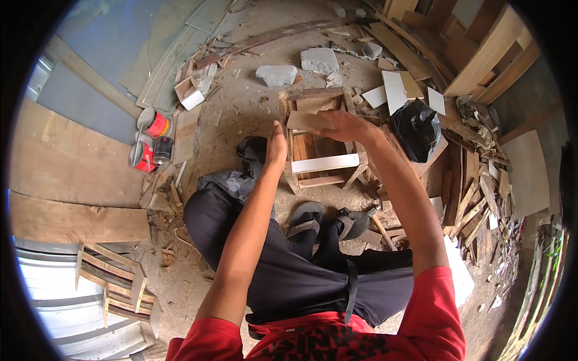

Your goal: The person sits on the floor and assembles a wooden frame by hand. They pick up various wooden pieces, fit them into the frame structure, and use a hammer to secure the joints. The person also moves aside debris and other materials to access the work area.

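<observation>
A small wooden frame with legs [355, 161], like a stool or little table without a top, stands on the ground before me. One white strip [325, 163] runs across its near side. My right hand [344, 126] grips a thin, flat brown piece [306, 122] over the far part of the frame; whether it is sandpaper or thin board I cannot tell. Beside the frame's left edge is my left hand [277, 147], seen edge-on with fingers stretched away from me and nothing visible in it. Whether it touches the frame is unclear.
Paint cans [155, 123] stand at the left near a plywood sheet [72, 156]. A black plastic bag [416, 129] lies right of the frame, with scrap wood [475, 204] beyond. A hammer [380, 227] is by my feet. Two stone blocks [319, 60] lie at the far side.
</observation>
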Demonstrator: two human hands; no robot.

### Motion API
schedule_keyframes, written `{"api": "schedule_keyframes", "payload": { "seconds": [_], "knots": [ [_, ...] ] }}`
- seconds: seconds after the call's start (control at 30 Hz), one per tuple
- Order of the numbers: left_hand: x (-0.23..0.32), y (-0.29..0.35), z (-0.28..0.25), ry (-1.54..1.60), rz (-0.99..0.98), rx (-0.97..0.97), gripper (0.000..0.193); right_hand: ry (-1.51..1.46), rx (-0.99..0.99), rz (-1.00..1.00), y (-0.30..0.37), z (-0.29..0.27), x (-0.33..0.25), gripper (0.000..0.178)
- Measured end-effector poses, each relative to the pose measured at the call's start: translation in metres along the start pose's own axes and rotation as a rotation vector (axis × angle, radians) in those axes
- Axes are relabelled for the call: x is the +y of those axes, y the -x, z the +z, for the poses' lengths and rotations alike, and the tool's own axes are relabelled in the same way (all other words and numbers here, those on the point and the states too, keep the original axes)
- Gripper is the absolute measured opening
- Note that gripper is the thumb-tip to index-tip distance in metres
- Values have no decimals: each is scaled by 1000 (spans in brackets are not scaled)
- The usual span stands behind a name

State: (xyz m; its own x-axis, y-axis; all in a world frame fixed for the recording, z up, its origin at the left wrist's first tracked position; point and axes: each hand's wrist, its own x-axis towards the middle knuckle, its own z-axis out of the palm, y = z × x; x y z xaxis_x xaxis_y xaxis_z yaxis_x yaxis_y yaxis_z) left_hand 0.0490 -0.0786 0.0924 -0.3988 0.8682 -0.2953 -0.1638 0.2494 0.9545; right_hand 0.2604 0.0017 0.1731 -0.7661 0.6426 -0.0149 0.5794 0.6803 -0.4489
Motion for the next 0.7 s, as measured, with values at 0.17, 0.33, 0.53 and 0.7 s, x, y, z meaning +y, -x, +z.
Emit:
{"api": "schedule_keyframes", "payload": {
  "seconds": [0.17,0.33,0.53,0.7],
  "knots": [
    [0,0,-2,-14,-5,5,71,146,-71,1,-4,2,-7,52],
    [-1,0,0,-21,-10,6,72,29,-96,34,0,6,-2,59],
    [-3,-1,1,-31,-13,3,74,182,78,-112,1,16,8,55],
    [2,3,-2,-25,19,-25,77,74,-7,-63,-4,8,-1,57]
  ]
}}
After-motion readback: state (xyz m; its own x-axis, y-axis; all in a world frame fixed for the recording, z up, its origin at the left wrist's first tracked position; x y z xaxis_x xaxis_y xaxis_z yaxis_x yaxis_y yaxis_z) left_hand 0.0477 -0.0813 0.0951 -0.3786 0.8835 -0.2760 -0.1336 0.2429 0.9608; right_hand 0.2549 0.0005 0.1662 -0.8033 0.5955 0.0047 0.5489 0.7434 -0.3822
